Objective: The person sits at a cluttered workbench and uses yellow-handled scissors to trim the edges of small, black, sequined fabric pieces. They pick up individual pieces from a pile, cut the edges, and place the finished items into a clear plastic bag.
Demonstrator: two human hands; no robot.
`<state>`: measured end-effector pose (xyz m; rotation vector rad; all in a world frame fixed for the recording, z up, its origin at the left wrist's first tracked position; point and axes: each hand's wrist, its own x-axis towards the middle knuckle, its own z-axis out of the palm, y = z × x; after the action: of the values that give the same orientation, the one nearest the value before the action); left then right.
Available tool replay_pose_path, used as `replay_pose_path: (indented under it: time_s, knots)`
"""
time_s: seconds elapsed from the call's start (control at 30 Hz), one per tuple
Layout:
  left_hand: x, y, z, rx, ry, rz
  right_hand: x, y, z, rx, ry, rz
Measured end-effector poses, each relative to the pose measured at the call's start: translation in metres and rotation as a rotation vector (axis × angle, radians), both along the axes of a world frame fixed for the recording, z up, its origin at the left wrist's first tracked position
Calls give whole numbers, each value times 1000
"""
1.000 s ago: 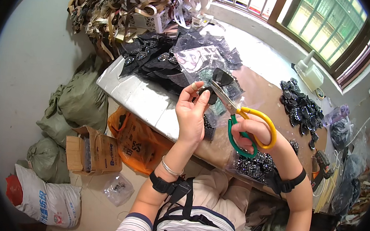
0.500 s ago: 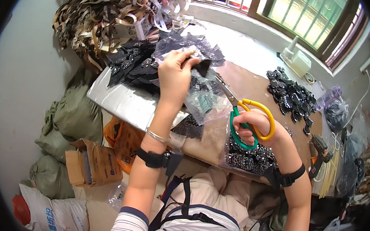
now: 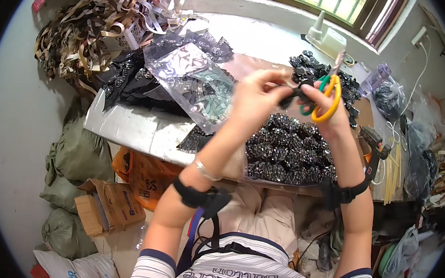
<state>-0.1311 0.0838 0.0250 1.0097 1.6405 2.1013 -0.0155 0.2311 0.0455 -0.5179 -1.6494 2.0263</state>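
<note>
In front of me, over the table, both hands meet at a small black piece [image 3: 288, 99], blurred by motion. My left hand [image 3: 251, 100] pinches it from the left with thumb and fingers. My right hand [image 3: 329, 112] is closed, with scissors [image 3: 336, 93] hanging on it, one handle yellow and one green, blades pointing up and away. The right fingertips also touch the black piece. Just below the hands lie rows of black sparkly beaded pieces [image 3: 289, 152] in clear plastic. A clear plastic bag [image 3: 178, 65] rests left of my left hand, on black beaded fabric pieces [image 3: 132, 87].
Behind the right hand is another pile of black beaded pieces [image 3: 311, 67]. A white squeeze bottle [image 3: 333, 43] stands near the window. A glue gun [image 3: 374, 139] lies at the right edge. Tangled strips [image 3: 95, 29] heap up at far left; an open carton [image 3: 115, 209] sits below.
My left hand has moved right, away from the bag and fabric heap, to meet my right hand. The right hand has risen, turning the scissors' blades upward. The view has shifted right.
</note>
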Motion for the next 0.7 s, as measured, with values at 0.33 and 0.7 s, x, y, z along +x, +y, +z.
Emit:
replay_pose_path:
  time_s: [0.33,0.7]
  knots:
    - [49,9,-63,-943,934,190,68,120,-25,-16,-74,-286]
    - [92,3,-42,-177,772,54,102,-29,-59,-300,-25,-77]
